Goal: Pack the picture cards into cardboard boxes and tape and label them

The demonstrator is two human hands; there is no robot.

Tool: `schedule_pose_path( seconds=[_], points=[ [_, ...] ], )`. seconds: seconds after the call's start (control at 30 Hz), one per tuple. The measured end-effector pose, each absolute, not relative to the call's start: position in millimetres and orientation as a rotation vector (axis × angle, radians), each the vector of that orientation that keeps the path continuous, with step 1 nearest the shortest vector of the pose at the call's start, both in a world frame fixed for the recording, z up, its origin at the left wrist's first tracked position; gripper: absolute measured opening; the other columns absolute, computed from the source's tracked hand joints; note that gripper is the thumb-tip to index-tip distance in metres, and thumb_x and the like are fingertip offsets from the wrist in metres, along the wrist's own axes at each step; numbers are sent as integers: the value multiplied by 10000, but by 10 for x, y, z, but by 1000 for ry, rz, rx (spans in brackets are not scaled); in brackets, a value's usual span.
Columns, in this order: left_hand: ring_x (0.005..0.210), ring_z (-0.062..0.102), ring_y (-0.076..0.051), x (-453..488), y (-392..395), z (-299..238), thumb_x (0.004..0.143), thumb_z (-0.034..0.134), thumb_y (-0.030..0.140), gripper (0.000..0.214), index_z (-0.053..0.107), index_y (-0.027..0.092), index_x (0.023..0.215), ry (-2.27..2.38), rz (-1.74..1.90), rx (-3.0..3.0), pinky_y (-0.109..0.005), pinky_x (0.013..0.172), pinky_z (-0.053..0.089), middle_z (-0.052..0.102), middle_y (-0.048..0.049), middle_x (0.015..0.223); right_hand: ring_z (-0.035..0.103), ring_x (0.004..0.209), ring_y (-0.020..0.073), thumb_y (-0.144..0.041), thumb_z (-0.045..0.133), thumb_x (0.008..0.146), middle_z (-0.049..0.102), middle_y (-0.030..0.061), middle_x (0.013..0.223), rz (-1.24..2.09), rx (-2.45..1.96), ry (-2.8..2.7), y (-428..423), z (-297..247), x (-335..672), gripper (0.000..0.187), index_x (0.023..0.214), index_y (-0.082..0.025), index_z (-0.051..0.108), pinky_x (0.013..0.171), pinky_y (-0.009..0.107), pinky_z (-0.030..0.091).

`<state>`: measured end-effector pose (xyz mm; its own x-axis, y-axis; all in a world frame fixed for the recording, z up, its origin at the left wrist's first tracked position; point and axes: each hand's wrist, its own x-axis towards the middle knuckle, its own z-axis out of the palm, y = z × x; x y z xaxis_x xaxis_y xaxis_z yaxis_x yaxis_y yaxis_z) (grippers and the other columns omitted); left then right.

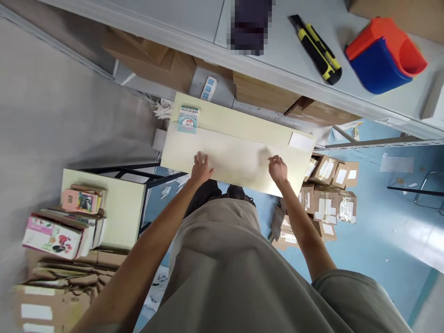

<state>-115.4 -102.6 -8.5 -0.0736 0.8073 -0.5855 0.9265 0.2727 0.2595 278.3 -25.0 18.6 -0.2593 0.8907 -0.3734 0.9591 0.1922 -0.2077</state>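
A pale yellow worktable (243, 121) stretches in front of me. Along its near half lies a long, translucent plastic sheet (229, 155), glossy enough to catch reflections. Near the table's left end is a small teal book (188, 119) with a cartoon on its cover; the sheet seems to overlap its lower part. My left hand (202, 170) rests on the sheet, palm down, fingers spread. Toward the right end, my right hand (278, 169) has its fingers curled in, with thumb and index finger pinched at the sheet. A white paper slip (301, 141) lies at the far right corner.
On a grey shelf (194, 18) above the table are a yellow-black utility knife (316, 50) and an orange-blue tape dispenser (385, 58). A power strip (208, 89) sits behind the table. Taped cartons (326, 203) stand right; stacked books (55, 236) and flattened cardboard (65, 296) are left.
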Motion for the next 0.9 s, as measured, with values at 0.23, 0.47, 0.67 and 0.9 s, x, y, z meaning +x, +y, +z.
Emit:
schedule_pose_path(
  seconds=[0.23,0.47,0.67,0.9],
  points=[
    [1700,416,-500,-1376,-920,-46,1055,698,409,782,487,59,1722,1829,-253,1621,-570,1311,465,316,-350,1856,810,1064,259,-206,529,1128,845,103,1311,-1220,1747,2225,-427,93,1428,317,1274,-238,809,912,333,618],
    [1394,751,-387,-1965,-630,-35,1050,685,352,455,806,220,1468,1671,-228,1513,-448,1198,583,633,-120,1717,829,856,198,-256,621,1106,882,33,1007,-1722,1863,1991,-311,-61,88,183,1046,-255,794,875,283,606],
    [1254,825,-299,-2339,-457,-179,1082,582,336,379,889,257,1288,1538,90,1358,-339,1087,627,868,-64,1348,752,591,134,-398,646,1137,832,3,794,-1951,2070,1691,119,-202,-708,312,895,-230,747,703,229,603],
    [1166,830,-282,-2639,-717,-276,1089,567,272,369,830,224,1343,1571,229,1311,-381,1083,636,860,-111,1332,629,433,103,-573,714,1123,755,2,622,-2048,2299,1250,237,-344,-971,503,781,-204,728,487,206,521]
  ],
)
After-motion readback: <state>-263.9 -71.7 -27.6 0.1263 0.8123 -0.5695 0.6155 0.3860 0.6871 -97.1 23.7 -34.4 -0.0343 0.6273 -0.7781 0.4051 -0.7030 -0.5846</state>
